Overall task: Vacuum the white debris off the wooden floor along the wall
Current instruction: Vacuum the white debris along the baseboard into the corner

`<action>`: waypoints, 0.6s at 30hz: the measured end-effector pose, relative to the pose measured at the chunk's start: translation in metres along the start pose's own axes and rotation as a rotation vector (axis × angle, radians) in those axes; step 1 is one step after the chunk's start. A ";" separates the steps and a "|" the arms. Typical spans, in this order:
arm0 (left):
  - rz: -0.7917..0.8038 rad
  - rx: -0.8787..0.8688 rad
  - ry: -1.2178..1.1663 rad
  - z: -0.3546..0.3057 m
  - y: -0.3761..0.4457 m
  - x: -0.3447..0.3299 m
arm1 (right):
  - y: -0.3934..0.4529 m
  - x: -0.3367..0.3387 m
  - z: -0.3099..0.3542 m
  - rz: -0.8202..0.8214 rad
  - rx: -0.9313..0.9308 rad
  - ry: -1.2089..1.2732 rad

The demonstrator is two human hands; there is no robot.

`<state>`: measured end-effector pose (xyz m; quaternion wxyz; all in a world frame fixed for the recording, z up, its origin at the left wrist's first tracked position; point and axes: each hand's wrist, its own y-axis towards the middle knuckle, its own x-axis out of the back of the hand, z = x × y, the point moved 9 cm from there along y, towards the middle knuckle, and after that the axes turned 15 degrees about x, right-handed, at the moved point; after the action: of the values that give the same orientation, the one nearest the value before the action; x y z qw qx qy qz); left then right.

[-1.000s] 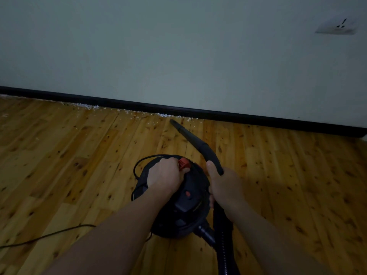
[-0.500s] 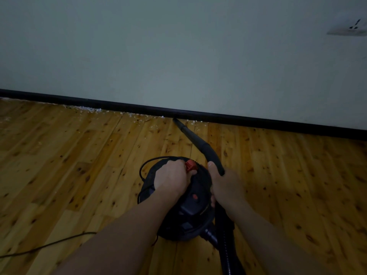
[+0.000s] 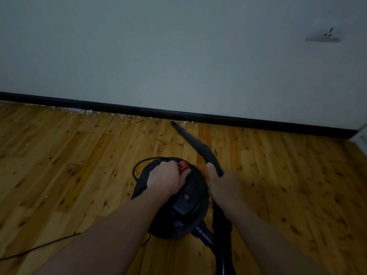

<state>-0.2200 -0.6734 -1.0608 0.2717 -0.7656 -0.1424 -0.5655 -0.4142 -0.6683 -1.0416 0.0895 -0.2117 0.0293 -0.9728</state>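
A black canister vacuum [image 3: 184, 211] stands on the wooden floor [image 3: 79, 165] in front of me. My left hand [image 3: 166, 178] grips its top handle beside a red switch [image 3: 181, 167]. My right hand [image 3: 224, 187] holds the black nozzle wand [image 3: 195, 144], whose tip lies on the floor just short of the black skirting board [image 3: 218, 118]. White debris [image 3: 83, 111] lies scattered along the skirting to the left of the tip, with a few specks [image 3: 186, 122] right beside it.
The vacuum's black hose [image 3: 222, 249] runs down past my right forearm. A thin black power cord [image 3: 39, 248] trails off to the lower left. A wall socket [image 3: 323, 35] sits at the upper right. A white corner edge [image 3: 361, 133] shows at the far right.
The nozzle tip has slid closer to the skirting board, and the debris patch beside it looks smaller. Both hands keep their holds.
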 end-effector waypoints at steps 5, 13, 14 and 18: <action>0.014 -0.010 -0.009 -0.007 -0.004 -0.005 | -0.006 0.013 -0.005 -0.021 -0.017 -0.030; 0.014 -0.023 -0.016 -0.011 -0.005 -0.008 | -0.011 0.024 -0.003 -0.036 -0.009 -0.075; 0.012 -0.028 -0.017 -0.010 -0.004 -0.008 | -0.011 0.026 -0.002 -0.041 -0.007 -0.065; 0.008 -0.046 -0.018 -0.012 -0.004 -0.011 | -0.014 0.032 0.003 -0.066 0.024 -0.062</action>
<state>-0.2352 -0.6758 -1.0671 0.2548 -0.7772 -0.1284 -0.5608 -0.4440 -0.6608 -1.0249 0.0606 -0.2414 0.0080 -0.9685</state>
